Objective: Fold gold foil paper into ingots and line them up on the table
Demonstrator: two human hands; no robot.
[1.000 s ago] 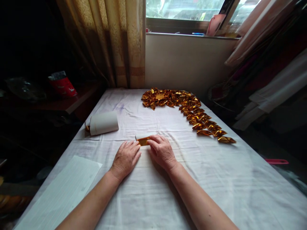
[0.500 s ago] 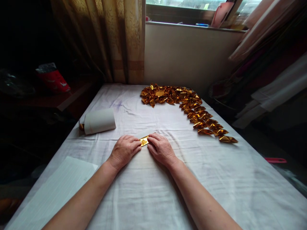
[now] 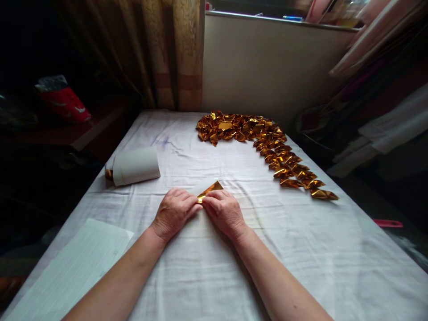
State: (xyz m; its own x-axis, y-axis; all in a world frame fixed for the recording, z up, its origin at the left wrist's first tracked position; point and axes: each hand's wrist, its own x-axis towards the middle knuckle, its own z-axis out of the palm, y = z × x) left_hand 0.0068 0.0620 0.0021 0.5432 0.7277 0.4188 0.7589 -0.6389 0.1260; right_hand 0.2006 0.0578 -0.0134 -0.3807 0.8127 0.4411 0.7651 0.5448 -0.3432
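Observation:
Between my two hands, low over the white cloth point(image 3: 187, 267), is a piece of gold foil paper point(image 3: 211, 189) with a pale back side showing at its far edge. My left hand point(image 3: 175, 208) pinches its left end, thumb and fingers closed. On the other end my right hand point(image 3: 224, 210) is closed as well, its fingertips almost meeting the left ones. Part of the paper is hidden beneath the fingers. Farther back lies a long curved row of folded gold foil pieces point(image 3: 247, 127), trailing down to the right.
A white roll point(image 3: 137, 166) lies on its side to the left, something brown at its end. Nearer me is a pale lined sheet point(image 3: 76, 263). A red container point(image 3: 63, 102) stands on a dark side table. Behind are a curtain point(image 3: 187, 53) and a window sill point(image 3: 284, 21).
The foil paper showed a flat gold strip with a raised mark; now it is folded or rolled narrower, with a gold corner sticking up behind. My hands have come closer together. The view has tilted down slightly.

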